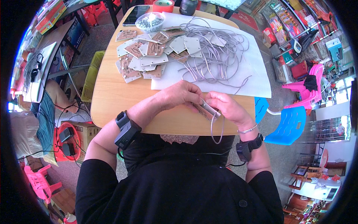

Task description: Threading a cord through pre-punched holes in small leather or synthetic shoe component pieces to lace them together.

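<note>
A small flat board [204, 111] is between the two hands, tilted, its one end higher at the left hand [183, 94] and its other end lower at the right hand [226, 106]. The face turned toward the person is brown with a pattern of darker lines, and a pale grey strip runs along the upper edge. A thin grey-lilac cord [212, 131] hangs in a loop just below the right hand, close to the board's lower end; whether it is fixed to the board I cannot tell.

The left hand is curled nearly closed, thumb and fingers pinching the board's upper end. The right hand is partly closed, its thumb and fingertips together at the board's other side; whether they grip board or cord is too small to make out.

Both hands are over the near part of the wooden surface [149, 121]. Beyond the left hand, farther from the person, lies a heap of similar boards [155, 49], some brown side up, some grey. Beyond the right hand, a tangle of grey cords [222, 69] spreads over a white sheet [257, 80]. Farther still past the left hand stands a clear bowl [150, 25] of small shiny pieces.
</note>
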A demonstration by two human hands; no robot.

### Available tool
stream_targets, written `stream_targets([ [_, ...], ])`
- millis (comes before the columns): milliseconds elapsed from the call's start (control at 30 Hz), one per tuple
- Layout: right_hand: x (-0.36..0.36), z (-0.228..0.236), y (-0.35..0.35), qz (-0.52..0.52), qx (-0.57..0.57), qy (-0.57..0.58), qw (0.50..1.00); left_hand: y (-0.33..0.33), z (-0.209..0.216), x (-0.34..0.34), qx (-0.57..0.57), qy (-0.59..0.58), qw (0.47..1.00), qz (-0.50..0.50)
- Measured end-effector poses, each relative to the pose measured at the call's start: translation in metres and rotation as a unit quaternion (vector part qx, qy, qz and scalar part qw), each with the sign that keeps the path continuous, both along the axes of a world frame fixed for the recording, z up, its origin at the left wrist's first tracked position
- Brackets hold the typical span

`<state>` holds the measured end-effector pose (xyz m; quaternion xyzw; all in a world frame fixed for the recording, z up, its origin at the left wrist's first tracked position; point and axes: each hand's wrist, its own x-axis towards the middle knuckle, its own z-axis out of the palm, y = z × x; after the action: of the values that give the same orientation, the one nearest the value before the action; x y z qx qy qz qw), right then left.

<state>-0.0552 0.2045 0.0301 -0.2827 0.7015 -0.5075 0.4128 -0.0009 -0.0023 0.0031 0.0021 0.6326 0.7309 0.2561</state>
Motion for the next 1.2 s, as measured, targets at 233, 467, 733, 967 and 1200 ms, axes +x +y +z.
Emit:
stream_targets([
  [233,-0.001,0.008,0.001,0.028,0.036,0.037,0.998,-0.001,0.002,0.001,0.015,0.014,1.0,0.005],
  [467,0.0,0.012,-0.002,-0.042,-0.032,0.04,0.998,0.001,0.0,0.0,0.021,-0.005,0.999,0.037],
  [733,0.017,0.031,-0.011,-0.051,0.064,0.227,0.971,0.0,-0.004,-0.001,0.035,-0.004,0.999,0.036],
  [967,0.024,0.03,-0.016,-0.015,0.03,0.403,0.914,-0.001,-0.008,-0.001,0.043,0.011,0.998,0.037],
  [1200,0.017,0.03,-0.017,-0.004,0.053,0.408,0.911,0.003,-0.002,-0.002,0.027,0.017,0.999,0.012],
])
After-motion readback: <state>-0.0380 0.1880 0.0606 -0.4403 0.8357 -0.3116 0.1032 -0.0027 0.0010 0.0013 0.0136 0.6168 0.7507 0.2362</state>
